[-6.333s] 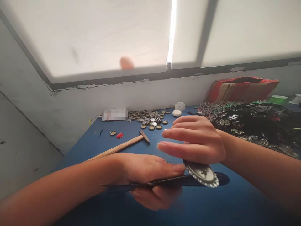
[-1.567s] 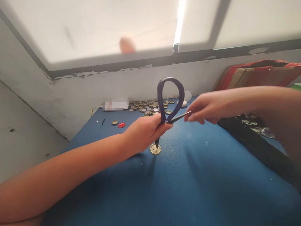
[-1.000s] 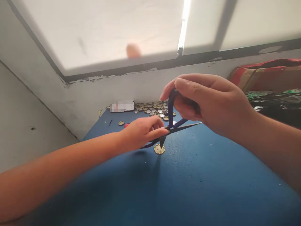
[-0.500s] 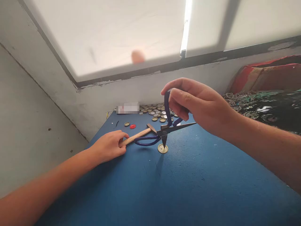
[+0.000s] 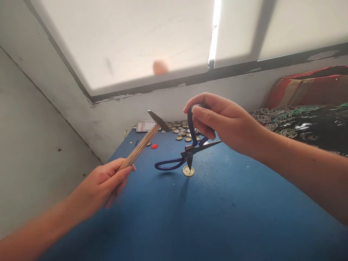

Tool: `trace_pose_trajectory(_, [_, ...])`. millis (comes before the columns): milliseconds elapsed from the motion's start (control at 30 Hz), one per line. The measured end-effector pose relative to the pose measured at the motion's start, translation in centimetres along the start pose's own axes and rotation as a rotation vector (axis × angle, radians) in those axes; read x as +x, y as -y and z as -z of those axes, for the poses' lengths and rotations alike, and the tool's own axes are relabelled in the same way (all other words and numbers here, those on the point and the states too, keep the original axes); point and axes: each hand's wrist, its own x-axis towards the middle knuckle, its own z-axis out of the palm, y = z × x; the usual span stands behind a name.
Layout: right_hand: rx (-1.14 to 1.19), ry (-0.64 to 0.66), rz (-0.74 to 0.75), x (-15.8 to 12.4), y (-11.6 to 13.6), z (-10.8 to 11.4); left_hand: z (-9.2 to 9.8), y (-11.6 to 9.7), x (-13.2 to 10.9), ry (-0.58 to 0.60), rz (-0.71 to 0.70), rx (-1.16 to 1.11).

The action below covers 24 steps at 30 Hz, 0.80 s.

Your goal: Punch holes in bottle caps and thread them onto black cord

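The left hand (image 5: 107, 183) has its fingers wrapped around the lower part of a hammer (image 5: 140, 146) with a pale wooden handle and a dark metal head. The hammer is held up off the blue worktop (image 5: 217, 217), its handle's long axis slanting from the hand at lower left up to the head at upper right. The head lies crosswise to the handle, its thin end pointing up and left, its other end down and right.

The right hand (image 5: 221, 117) has its fingers clamped on the upper loop of a pair of dark metal scissors (image 5: 189, 154) with dark blue handles. The scissors stand spread: one blade points down, its tip on the inside of a round, gold-rimmed metal bottle cap (image 5: 185, 173) lying flat on the worktop. The other blade points right and slightly upward, and the second loop sticks out to the left, low above the surface.

Beyond them are a small red oval disc (image 5: 154, 146) and a pile of metal bottle caps (image 5: 178, 131) near the wall.
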Motion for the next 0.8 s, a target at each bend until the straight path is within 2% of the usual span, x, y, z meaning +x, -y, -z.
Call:
trace_pose_trajectory(67, [-0.007, 0.009, 0.009, 0.0, 0.0, -0.1, -0.2, 0.2, -0.5, -0.047, -0.032, -0.079])
trace_pose_trajectory(133, [-0.009, 0.009, 0.005, 0.0, 0.0, -0.1, -0.2, 0.5, -0.8, -0.047, -0.105, -0.152])
trace_pose_trajectory(200, [-0.004, -0.006, -0.014, 0.1, 0.0, -0.1, -0.3, 0.7, -0.9, 0.076, -0.108, -0.127])
trace_pose_trajectory(267, [-0.005, -0.014, -0.03, 0.1, 0.0, -0.1, -0.4, 0.8, -1.2, 0.205, -0.024, -0.083])
trace_pose_trajectory(300, [-0.003, -0.015, -0.034, 0.2, 0.0, -0.1, -0.4, 0.7, -1.3, 0.215, 0.027, -0.086])
trace_pose_trajectory(367, [-0.002, -0.018, -0.035, 0.1, -0.1, 0.0, -0.4, 0.4, -1.6, 0.145, 0.07, -0.129])
trace_pose_trajectory(433, [-0.007, -0.02, -0.036, 0.1, -0.1, 0.0, -0.3, 0.0, -1.9, 0.109, 0.032, -0.082])
trace_pose_trajectory(567, [0.006, -0.019, -0.037, 0.0, -0.4, 0.2, -0.7, -0.7, -2.3, 0.259, -0.078, 0.128])
trace_pose_trajectory(667, [0.021, -0.022, -0.025, 0.0, -0.5, 0.3, -0.9, -0.7, -2.4, 0.231, -0.07, 0.064])
trace_pose_trajectory(800, [0.041, -0.036, -0.022, 0.0, -0.6, 0.3, -0.6, -0.6, -2.2, 0.249, -0.023, 0.069])
